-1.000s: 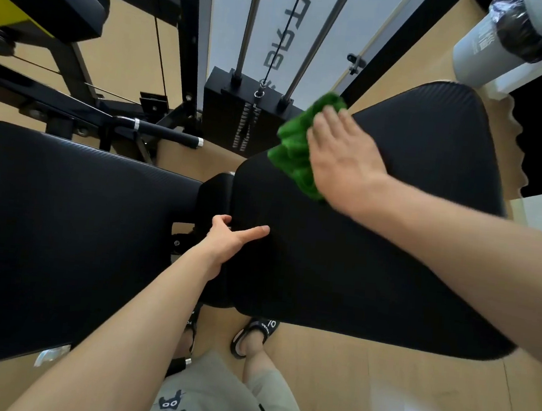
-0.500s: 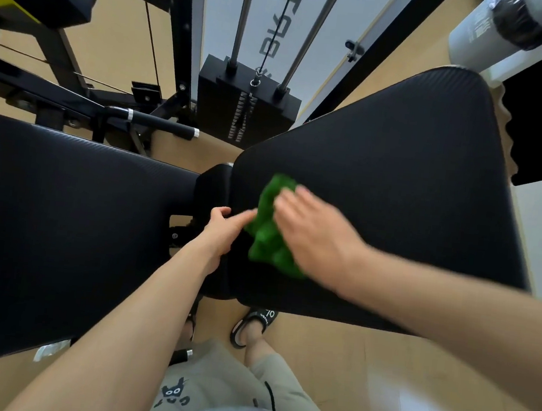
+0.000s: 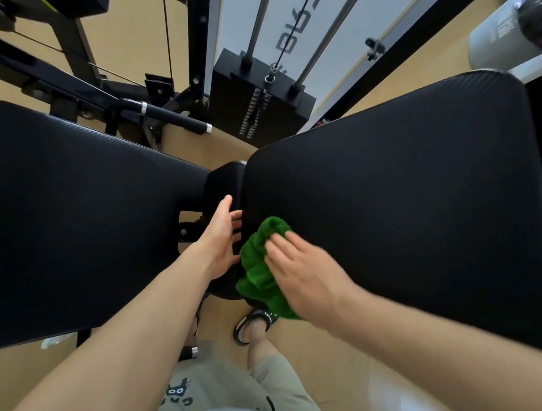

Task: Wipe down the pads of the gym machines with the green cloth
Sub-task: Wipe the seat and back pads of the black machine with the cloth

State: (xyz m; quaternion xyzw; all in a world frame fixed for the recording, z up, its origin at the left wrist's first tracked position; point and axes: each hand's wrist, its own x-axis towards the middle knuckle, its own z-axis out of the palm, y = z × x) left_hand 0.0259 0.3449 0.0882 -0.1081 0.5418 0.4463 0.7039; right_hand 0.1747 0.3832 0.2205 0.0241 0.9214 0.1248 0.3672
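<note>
The green cloth (image 3: 258, 267) lies bunched at the near left corner of the large black back pad (image 3: 414, 193), partly hanging past its near edge. My right hand (image 3: 302, 275) presses flat on the cloth with straight fingers. My left hand (image 3: 221, 237) rests with relaxed fingers against the pad's left edge, beside the small black joint piece (image 3: 225, 180). A second black pad, the seat pad (image 3: 71, 217), lies to the left of both hands.
A black weight stack (image 3: 259, 110) with two steel guide rods and a cable stands behind the pads. A black bar with a grip (image 3: 171, 118) and frame tubes run at the upper left. My sandalled foot (image 3: 252, 324) stands on the wooden floor below the pad.
My right hand has dragged the green cloth from the pad's far left edge down to its near left corner. The left hand's fingers have lifted a little from the pad.
</note>
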